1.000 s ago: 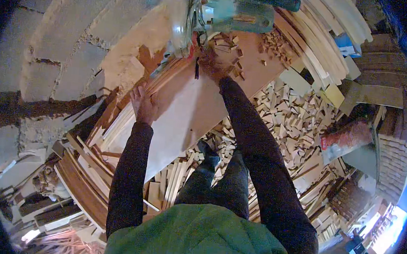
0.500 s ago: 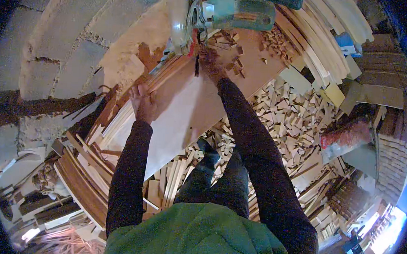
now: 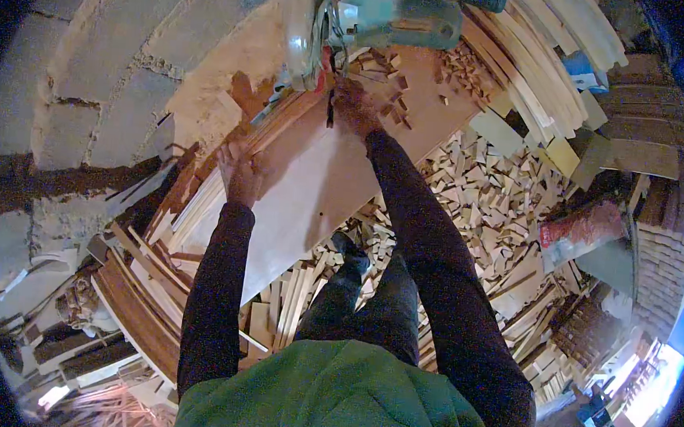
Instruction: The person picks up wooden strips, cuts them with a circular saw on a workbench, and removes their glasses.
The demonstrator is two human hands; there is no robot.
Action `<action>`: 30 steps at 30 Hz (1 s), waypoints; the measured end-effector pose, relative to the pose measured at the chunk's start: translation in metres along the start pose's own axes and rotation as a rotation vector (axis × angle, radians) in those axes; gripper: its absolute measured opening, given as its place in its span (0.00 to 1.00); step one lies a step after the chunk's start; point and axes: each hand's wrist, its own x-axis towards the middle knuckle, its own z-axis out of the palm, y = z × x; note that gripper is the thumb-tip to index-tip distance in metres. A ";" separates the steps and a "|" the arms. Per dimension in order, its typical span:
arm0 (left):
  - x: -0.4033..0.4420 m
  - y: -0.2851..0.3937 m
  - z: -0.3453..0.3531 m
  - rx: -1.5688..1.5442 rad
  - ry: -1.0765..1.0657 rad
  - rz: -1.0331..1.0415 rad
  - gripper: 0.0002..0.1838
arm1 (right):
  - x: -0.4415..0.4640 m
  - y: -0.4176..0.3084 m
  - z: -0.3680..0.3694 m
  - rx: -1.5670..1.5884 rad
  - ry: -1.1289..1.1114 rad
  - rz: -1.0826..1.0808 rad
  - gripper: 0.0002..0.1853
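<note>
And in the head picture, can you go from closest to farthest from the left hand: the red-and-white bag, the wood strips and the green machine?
From the left hand:
1. Wood strips, at the hand itself.
2. Green machine, up ahead, at the top.
3. Red-and-white bag, way over to the right.

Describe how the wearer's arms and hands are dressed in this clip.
The left sleeve and right sleeve are long and dark, reaching about to the wrists, with no markings I can make out. The left hand and right hand show no gloves. A green garment covers the torso.
</note>
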 end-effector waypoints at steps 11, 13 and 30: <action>0.050 0.019 0.031 -0.269 -0.106 -0.094 0.39 | -0.057 -0.095 -0.125 0.810 0.398 0.714 0.10; 0.063 0.024 0.039 -0.293 -0.119 -0.093 0.39 | -0.097 -0.105 -0.163 0.753 0.173 0.821 0.17; 0.073 0.028 0.065 -0.345 -0.136 -0.142 0.41 | -0.063 -0.159 -0.301 0.049 0.398 0.349 0.10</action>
